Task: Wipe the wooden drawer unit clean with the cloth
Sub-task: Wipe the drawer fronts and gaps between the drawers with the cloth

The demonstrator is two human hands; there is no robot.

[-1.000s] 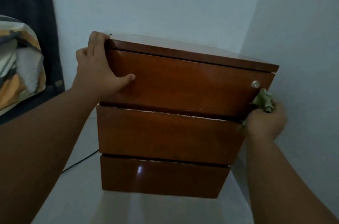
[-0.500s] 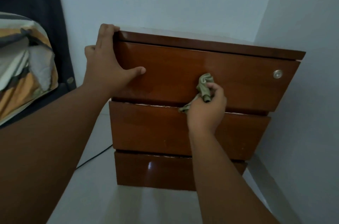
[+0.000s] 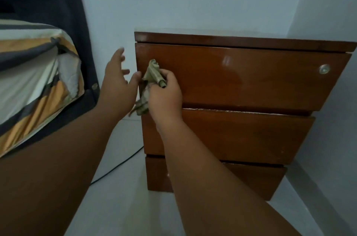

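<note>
A glossy brown wooden drawer unit [image 3: 241, 89] with three drawer fronts stands in the room's corner. My right hand [image 3: 166, 96] grips a crumpled olive-green cloth [image 3: 151, 76] and presses it against the left end of the top drawer front. My left hand [image 3: 117, 83] hovers just left of the unit's left edge with fingers spread, holding nothing and not touching the wood. A small round metal lock [image 3: 324, 69] sits at the right end of the top drawer.
A bed with a striped orange, grey and white sheet [image 3: 32, 73] and dark frame lies at the left. A black cable [image 3: 119, 164] runs across the pale floor beside the unit. Walls close in behind and to the right.
My right hand has swept the cloth from the right end of the top drawer to its left end. My left hand has let go of the unit's top left corner and pulled away.
</note>
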